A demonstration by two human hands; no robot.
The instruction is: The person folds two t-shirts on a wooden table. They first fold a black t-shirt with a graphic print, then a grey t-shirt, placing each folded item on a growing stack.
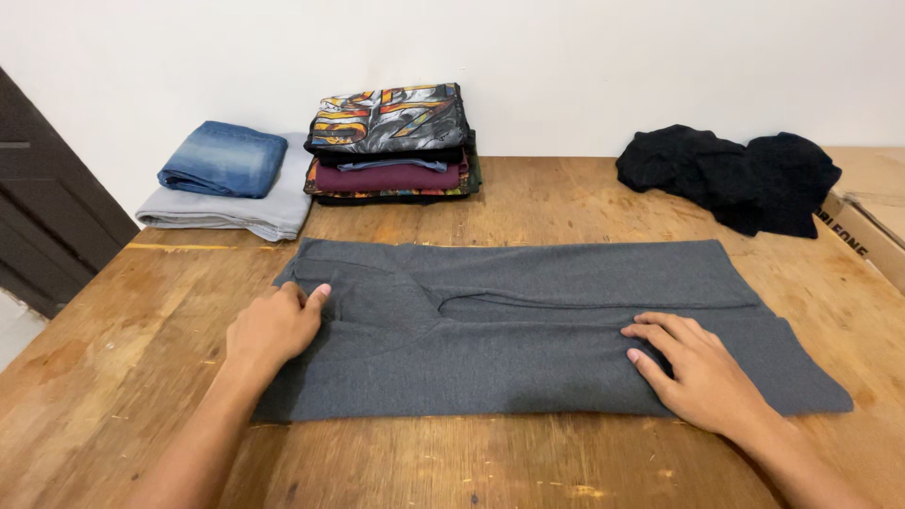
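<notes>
The grey garment (556,325) (soft, limp, probably light) is spread on the wooden table (113,377); it is pressed flat by the open right hand (702,372); its edge seems pinched by the left hand (273,325); folded edges are best grasped.

A wooden table (113,377) carries folded jeans (224,158) atop a folded grey cloth (269,215) at the back left. Just beside them stands a stack of folded shirts (391,141). A black heap (731,177) lies back right, near a cardboard box (872,221).

trousers (547,325) lie spread across the table (123,377), a hand on each end. behind them, left to right: folded jeans (223,158) on a folded cloth (236,209), a clothes stack (391,141), a crumpled heap (735,174).
</notes>
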